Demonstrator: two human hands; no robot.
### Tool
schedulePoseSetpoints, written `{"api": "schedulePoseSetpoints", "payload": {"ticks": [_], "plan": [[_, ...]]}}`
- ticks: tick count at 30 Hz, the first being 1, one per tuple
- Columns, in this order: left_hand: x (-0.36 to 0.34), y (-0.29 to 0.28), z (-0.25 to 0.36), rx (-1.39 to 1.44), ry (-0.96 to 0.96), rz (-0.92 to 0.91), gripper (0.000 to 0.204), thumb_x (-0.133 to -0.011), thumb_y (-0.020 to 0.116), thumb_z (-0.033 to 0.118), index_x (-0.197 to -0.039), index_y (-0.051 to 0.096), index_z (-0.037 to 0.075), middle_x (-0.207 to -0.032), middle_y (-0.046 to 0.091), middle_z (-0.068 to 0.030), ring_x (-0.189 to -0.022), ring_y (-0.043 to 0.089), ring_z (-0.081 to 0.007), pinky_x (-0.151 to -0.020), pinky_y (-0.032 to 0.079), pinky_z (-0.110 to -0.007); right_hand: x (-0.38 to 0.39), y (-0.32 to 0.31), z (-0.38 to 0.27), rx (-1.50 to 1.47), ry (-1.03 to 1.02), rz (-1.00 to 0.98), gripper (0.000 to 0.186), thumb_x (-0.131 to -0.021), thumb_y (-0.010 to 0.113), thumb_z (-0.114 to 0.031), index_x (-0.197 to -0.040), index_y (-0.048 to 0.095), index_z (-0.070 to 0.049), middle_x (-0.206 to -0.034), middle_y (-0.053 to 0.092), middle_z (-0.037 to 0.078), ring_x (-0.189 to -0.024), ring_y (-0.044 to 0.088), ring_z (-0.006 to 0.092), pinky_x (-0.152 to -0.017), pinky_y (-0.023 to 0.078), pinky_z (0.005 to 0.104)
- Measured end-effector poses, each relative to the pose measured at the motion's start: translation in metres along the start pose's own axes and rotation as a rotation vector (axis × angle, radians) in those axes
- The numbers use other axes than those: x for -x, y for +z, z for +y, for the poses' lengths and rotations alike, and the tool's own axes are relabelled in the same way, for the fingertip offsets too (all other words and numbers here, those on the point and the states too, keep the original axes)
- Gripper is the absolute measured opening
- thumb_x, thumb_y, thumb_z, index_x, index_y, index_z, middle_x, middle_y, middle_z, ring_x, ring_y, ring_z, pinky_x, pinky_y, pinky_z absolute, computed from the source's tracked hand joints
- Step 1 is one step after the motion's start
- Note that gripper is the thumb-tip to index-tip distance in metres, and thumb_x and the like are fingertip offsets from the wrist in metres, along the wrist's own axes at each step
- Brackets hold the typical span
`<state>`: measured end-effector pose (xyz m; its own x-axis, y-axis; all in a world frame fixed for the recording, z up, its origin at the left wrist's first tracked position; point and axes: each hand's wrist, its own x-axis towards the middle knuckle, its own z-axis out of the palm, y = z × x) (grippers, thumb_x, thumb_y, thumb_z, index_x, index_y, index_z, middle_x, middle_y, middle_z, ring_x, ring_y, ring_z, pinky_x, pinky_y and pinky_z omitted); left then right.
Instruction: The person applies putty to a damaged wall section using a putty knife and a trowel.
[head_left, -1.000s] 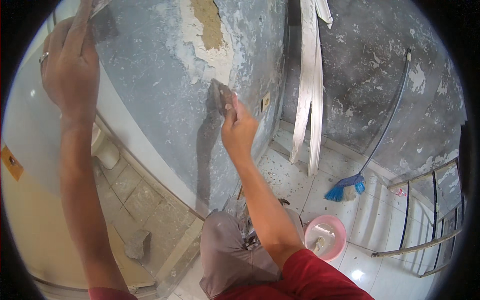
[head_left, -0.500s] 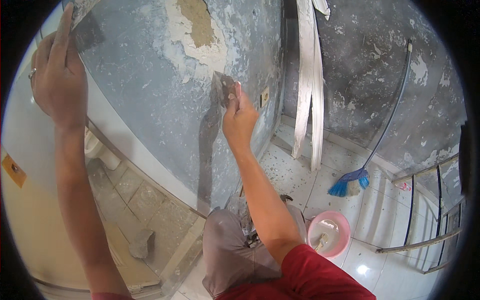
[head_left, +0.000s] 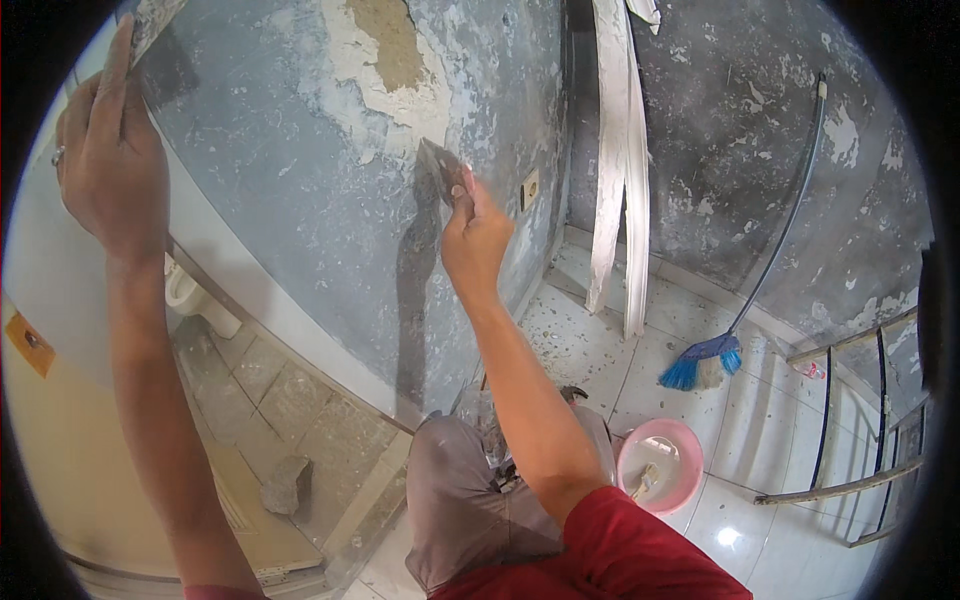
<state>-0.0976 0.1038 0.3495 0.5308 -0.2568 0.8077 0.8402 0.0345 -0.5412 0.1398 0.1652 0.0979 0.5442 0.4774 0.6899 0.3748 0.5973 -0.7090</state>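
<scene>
Shift since one second ago: small; left hand (head_left: 112, 180) sits further left in view, scraper (head_left: 440, 172) leans more to the left. Backdrop displaced too, so part of this is likely head movement.

Right hand (head_left: 478, 245): fingers closed around the scraper, a pink bit of handle showing. Blade is thin, grey, smeared; its tip is at the lower edge of the bare patch (head_left: 408, 102). Firm contact cannot be confirmed.

Left hand: index finger extended along a mottled flat piece (head_left: 157, 22), cut off by the rim of view. Whether it grips or merely presses, cannot tell.

Risks (judged): too steep a blade could gouge the soft-looking brown core (head_left: 383, 45) or lift a larger flake than wanted. A skid rightward could bring the edge toward the wall socket (head_left: 530, 190).

Textures: wall (head_left: 270, 150) blue-grey, chalky, pale-scuffed; patch off-white, ragged-edged.

Further out: round pink bucket (head_left: 697, 478) with cloudy liquid, near the knee; a careless leg movement could tip it. Crumbs litter glossy floor tiles (head_left: 665, 410). Beyond: long white strips (head_left: 622, 180), blue-bristled broom (head_left: 700, 362).
</scene>
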Motion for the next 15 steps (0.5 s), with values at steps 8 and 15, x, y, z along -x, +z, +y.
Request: {"api": "schedulePoseSetpoints", "payload": {"ticks": [8, 15], "plan": [[0.002, 0.003, -0.009, -0.016, 0.039, 0.08, 0.041, -0.089, 0.065, 0.009, -0.127, 0.064, 0.025, -0.095, 0.069, -0.0025, -0.084, 0.065, -0.0166, -0.076, 0.052, -0.03, 0.027, -0.006, -0.013, -0.102, 0.098, 0.006, 0.03, -0.092, 0.054, 0.0, -0.121, 0.061, 0.004, -0.096, 0.07, 0.022, -0.087, 0.069, 0.0188, -0.072, 0.05, 0.0283], [-0.001, 0.003, 0.005, 0.0, 0.001, 0.03, 0.041, -0.089, 0.064, 0.006, -0.127, 0.065, 0.021, -0.096, 0.07, -0.0055, -0.087, 0.065, -0.0175, -0.08, 0.051, -0.031, 0.029, -0.003, -0.005, 0.052, 0.075, -0.022, 0.028, -0.093, 0.054, -0.001, -0.119, 0.061, 0.004, -0.094, 0.07, 0.019, -0.077, 0.066, 0.017, -0.068, 0.05, 0.0296]]}}
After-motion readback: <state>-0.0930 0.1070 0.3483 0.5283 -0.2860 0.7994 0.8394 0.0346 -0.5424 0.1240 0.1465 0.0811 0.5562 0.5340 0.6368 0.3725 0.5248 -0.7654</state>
